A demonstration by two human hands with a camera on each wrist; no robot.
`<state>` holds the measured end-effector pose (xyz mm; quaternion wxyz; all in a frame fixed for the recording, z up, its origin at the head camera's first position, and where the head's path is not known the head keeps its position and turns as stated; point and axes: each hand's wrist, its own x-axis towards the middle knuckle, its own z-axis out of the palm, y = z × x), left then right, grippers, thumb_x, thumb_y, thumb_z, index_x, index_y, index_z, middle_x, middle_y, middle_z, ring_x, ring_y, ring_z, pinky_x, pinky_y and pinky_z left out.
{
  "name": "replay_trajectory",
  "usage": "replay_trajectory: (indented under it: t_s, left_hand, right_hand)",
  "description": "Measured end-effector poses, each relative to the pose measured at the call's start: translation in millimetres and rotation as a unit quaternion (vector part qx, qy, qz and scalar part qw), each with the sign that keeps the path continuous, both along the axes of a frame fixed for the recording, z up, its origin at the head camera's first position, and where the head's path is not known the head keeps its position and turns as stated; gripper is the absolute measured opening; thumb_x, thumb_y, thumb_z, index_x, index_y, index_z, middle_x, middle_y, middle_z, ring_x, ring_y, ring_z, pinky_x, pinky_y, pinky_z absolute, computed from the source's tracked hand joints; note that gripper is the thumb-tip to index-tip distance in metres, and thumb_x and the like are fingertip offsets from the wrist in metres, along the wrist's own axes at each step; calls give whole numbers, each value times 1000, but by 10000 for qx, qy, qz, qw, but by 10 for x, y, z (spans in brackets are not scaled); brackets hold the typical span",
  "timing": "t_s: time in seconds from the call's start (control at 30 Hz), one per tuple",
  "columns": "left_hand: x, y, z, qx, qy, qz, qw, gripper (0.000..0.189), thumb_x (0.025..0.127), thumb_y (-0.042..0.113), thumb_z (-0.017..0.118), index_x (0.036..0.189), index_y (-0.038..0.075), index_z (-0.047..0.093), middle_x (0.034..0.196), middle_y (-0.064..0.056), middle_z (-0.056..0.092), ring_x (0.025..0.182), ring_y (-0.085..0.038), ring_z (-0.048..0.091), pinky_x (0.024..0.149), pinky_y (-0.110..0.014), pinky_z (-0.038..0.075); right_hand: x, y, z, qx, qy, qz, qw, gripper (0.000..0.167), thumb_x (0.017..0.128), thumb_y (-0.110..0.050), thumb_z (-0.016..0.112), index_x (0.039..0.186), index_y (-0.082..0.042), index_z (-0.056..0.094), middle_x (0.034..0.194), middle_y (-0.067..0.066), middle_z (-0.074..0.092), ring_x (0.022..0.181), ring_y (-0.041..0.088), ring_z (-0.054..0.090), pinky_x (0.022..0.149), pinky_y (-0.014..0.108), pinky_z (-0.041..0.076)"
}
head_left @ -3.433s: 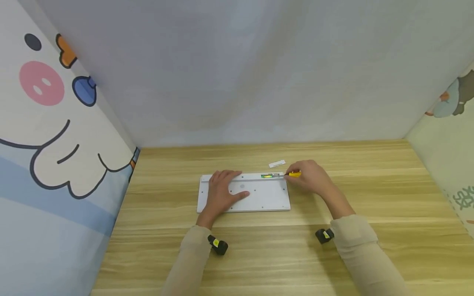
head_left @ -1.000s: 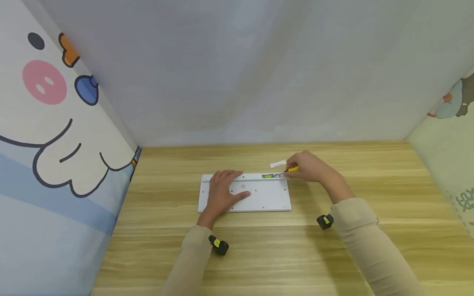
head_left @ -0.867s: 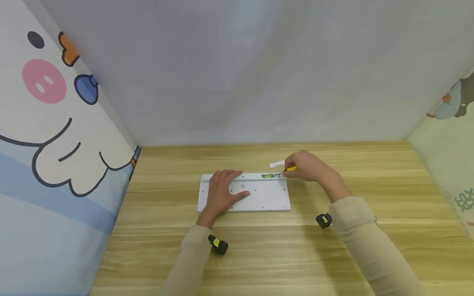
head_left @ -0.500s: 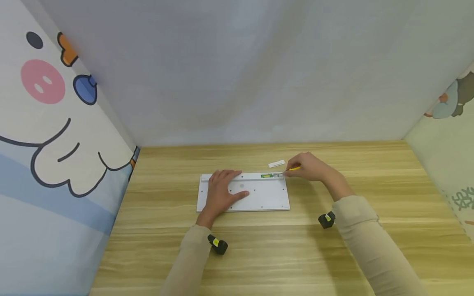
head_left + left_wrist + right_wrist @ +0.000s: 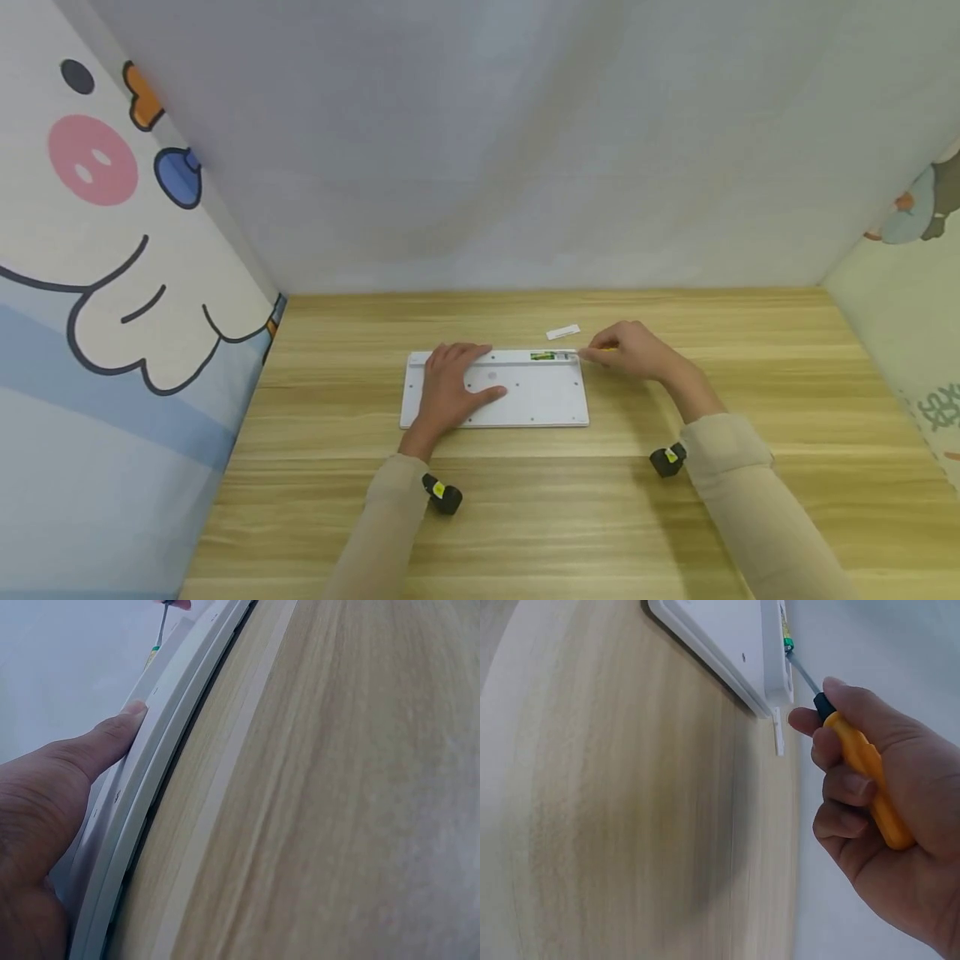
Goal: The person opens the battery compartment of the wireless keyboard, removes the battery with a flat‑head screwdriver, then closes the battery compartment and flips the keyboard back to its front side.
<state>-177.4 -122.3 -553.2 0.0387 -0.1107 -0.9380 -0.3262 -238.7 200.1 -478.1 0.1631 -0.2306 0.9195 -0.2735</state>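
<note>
since before, right hand (image 5: 628, 352) lower

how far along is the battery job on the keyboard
Done: the small white cover lies off on the table. In hand: left hand steadies the upturned keyboard; right hand works the screwdriver tip at the green battery. Left: battery is in its slot, cover off.

my right hand (image 5: 889, 825) grips an orange-handled screwdriver (image 5: 859, 769), its shaft reaching into the open slot at the corner of the white keyboard back (image 5: 727, 645), touching a green battery (image 5: 787, 634). a small white cover (image 5: 778, 731) lies beside on the wooden table (image 5: 630, 825).
</note>
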Motion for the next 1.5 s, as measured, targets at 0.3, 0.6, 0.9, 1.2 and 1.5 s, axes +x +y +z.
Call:
replay_trajectory:
  t_s: [0.3,0.6,0.9,1.2,1.5]
  left_hand:
    - [7,13,-20,17,88,-38,10000,74,81,55,81,144,27,56,145,-2,59,142,-26,47,131,-51,18]
    - [12,3,-1,4,24,-21,10000,74,81,56,81,145,27,56,145,-2,59,142,-27,47,132,-50,17]
    - [4,2,-1,-6,32,-1,10000,75,80,54,81,145,28,55,146,-3,59,143,-27,46,132,-51,17]
    - [17,17,39,21,-67,-2,10000,75,81,52,82,146,27,54,147,-3,57,144,-27,45,133,-50,14]
    - [23,11,42,-30,-37,39,10000,74,81,52,81,146,26,55,147,-4,58,144,-27,46,132,-51,15]
  right_hand:
    - [54,31,8,185,708,111,9973,14,94,-26,73,101,-17,81,108,4,79,96,21,68,88,42,55]
    - [82,15,-38,57,711,23,9975,13,95,-22,73,103,-15,80,108,6,78,97,22,68,88,43,55]
    - [124,43,-112,-521,559,-289,9967,16,96,-22,71,104,-12,80,106,8,79,104,28,71,95,48,57]
    - [132,48,-136,-541,540,-500,9958,18,96,-25,71,105,-12,80,106,7,79,99,22,69,89,39,56]
    - [167,38,-145,-412,429,-617,9963,18,97,-26,70,106,-12,79,110,9,78,104,27,69,95,48,55]
